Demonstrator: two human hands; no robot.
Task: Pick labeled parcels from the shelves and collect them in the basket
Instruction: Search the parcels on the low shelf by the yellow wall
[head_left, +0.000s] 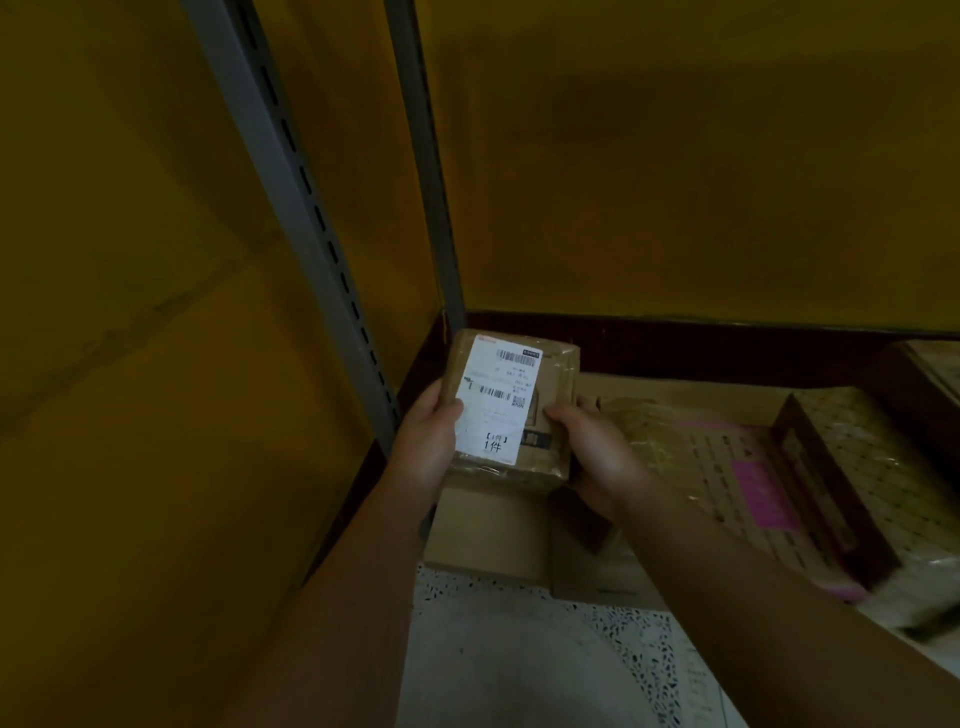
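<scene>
Both hands hold one small brown parcel (550, 384) up in front of the shelf. The left hand (423, 449) grips its left edge, with the thumb curled over onto the top face at the edge of the white label (496, 397) and the fingers hidden behind. The right hand (597, 457) grips the right edge the same way, its thumb lying on bare cardboard just beside the label and its fingers wrapped underneath, out of sight. The parcel sits between the two hands, raised above what lies beneath, and is tilted so that its labelled face looks up. The label carries two barcodes and some print (most of it too small to read).

Directly below the hands lie plain cardboard boxes (488, 535), flat on the bottom of the shelf. To the right of the right hand lies a package (727, 467) wrapped in clear film, with a dotted pattern and a pink sticker (766, 493) on top. To the left of the left hand a grey slotted post (311, 208) rises, with a yellow panel (130, 312) beyond it. Under the forearms, nearer than the hands, is a speckled floor (519, 649)
</scene>
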